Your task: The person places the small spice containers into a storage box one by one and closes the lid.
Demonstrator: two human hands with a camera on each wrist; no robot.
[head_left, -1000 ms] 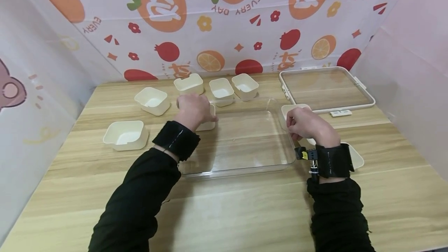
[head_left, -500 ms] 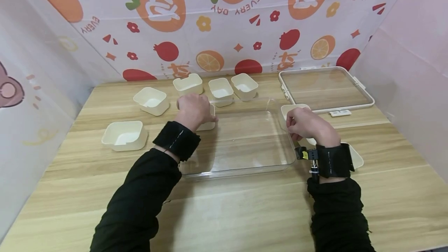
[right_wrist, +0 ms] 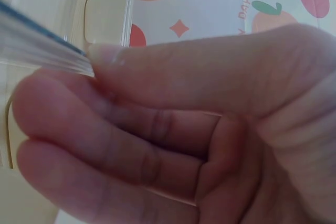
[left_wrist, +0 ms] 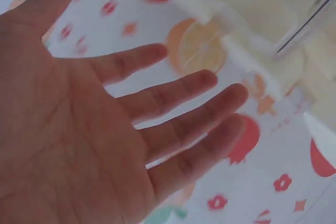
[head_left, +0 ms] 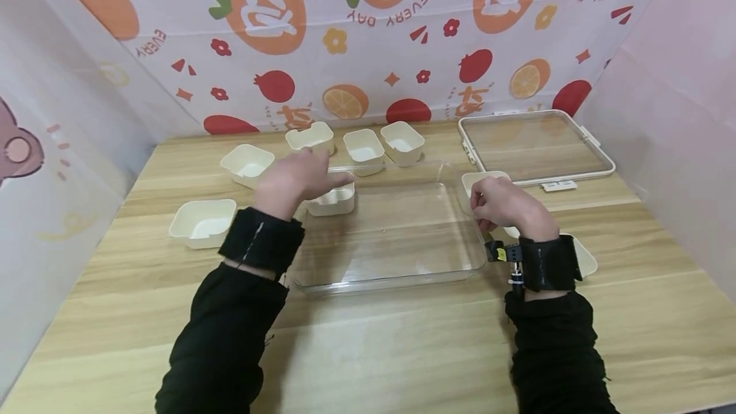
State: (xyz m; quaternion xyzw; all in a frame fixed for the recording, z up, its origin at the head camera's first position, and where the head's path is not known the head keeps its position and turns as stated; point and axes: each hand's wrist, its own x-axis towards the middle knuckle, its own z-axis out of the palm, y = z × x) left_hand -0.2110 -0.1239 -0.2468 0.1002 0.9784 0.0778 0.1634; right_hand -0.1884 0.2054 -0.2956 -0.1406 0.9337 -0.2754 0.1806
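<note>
Head view shows the left hand (head_left: 293, 177) spread open above a small cream tub (head_left: 331, 199) sitting in the clear tray's (head_left: 397, 260) far-left corner, while the right hand (head_left: 503, 204) pinches the tray's right rim. Placing looks finished; next probably means reaching for another tub (head_left: 248, 165) on the bench (head_left: 402, 350).

Clear tray (head_left: 397, 254): colourless, transparent. Small bins (head_left: 203, 222): cream. Lid (head_left: 535, 145): clear panel, cream rim. Table (head_left: 402, 337): light wood grain. Backdrop (head_left: 368, 37): white, printed with orange and red fruit, green leaves. Sleeves (head_left: 224, 337): black.
</note>
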